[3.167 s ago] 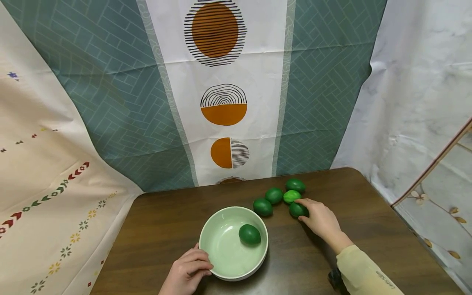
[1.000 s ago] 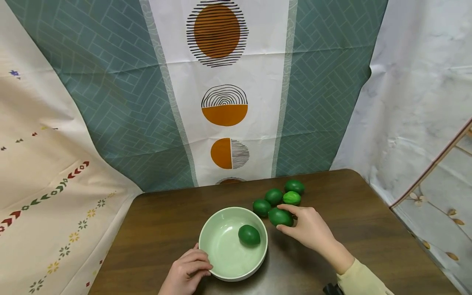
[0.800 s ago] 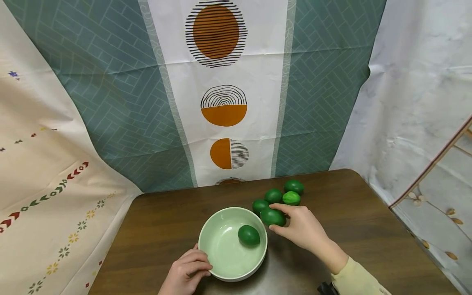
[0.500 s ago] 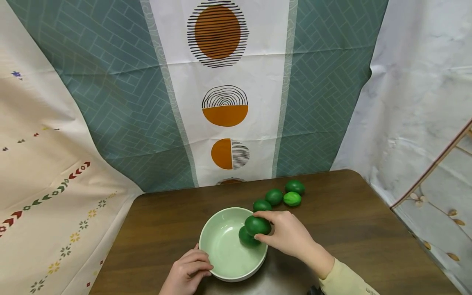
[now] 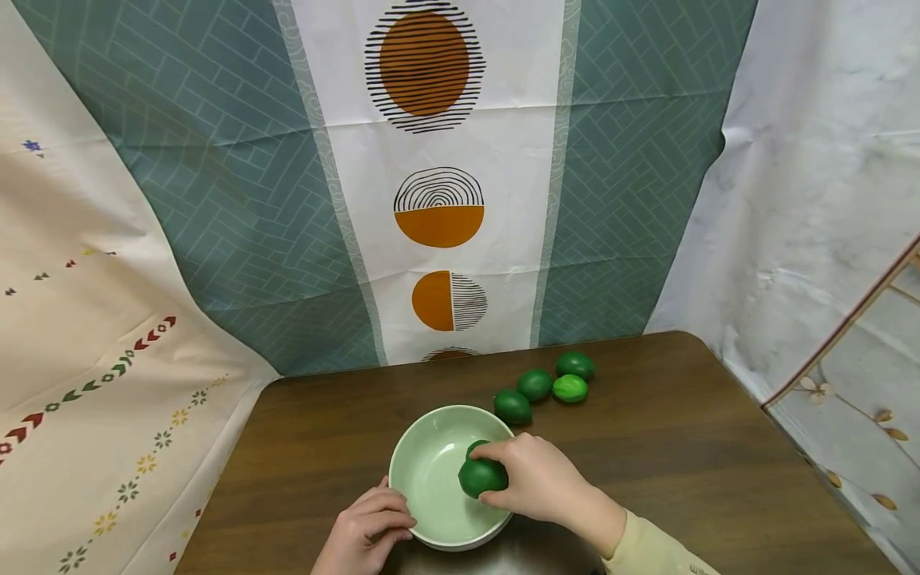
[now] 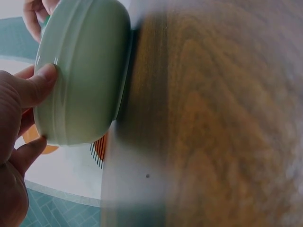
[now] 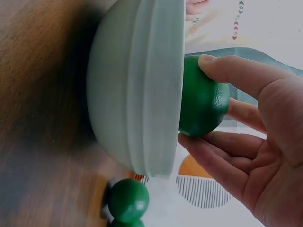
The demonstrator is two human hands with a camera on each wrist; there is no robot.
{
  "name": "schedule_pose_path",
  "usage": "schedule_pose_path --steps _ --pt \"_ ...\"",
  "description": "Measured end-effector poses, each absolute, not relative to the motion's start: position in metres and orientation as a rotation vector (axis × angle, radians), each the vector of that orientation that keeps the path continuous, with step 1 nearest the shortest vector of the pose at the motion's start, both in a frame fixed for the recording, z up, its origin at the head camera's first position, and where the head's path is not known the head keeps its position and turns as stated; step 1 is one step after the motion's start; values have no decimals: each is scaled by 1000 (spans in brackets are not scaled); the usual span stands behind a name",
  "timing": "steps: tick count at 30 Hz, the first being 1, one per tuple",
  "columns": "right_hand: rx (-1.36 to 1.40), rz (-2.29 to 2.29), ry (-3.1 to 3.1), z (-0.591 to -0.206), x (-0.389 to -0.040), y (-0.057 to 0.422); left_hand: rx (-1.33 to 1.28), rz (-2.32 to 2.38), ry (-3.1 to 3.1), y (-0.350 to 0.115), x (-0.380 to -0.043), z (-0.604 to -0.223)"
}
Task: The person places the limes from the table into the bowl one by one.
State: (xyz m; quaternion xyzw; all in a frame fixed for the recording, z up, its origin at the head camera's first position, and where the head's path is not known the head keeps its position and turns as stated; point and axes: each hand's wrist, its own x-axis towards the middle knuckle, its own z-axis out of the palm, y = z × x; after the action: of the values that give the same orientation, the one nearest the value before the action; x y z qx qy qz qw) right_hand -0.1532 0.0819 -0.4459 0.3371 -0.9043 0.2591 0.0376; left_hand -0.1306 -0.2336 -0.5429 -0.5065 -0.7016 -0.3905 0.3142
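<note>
A pale green bowl (image 5: 434, 495) stands on the table, and my left hand (image 5: 366, 527) holds its left side, fingertips against the outer wall (image 6: 87, 71). My right hand (image 5: 539, 483) pinches a dark green lime (image 5: 481, 477) between thumb and fingers over the bowl's right half. Seen from the right wrist, this lime (image 7: 203, 97) is partly hidden behind the rim, with the right hand (image 7: 265, 137) above the rim level. Another dark green lime (image 5: 476, 446) lies in the bowl, mostly covered by the held one.
Behind the bowl to the right lie several limes: three dark green ones, the nearest lime (image 5: 513, 407) close to the rim, and one brighter streaked lime (image 5: 570, 389). The brown wooden table (image 5: 323, 431) ends at a patterned cloth backdrop (image 5: 467, 239).
My right hand has taken the lime from the group on the table and carried it left over the rim, down to the bowl. My left hand has stayed on the bowl.
</note>
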Motion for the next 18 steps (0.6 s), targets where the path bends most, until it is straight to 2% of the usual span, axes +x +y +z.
schedule_pose_path --steps 18 --pt "1033 606 -2876 -451 -152 78 -1333 -1041 -1851 -234 -132 -546"
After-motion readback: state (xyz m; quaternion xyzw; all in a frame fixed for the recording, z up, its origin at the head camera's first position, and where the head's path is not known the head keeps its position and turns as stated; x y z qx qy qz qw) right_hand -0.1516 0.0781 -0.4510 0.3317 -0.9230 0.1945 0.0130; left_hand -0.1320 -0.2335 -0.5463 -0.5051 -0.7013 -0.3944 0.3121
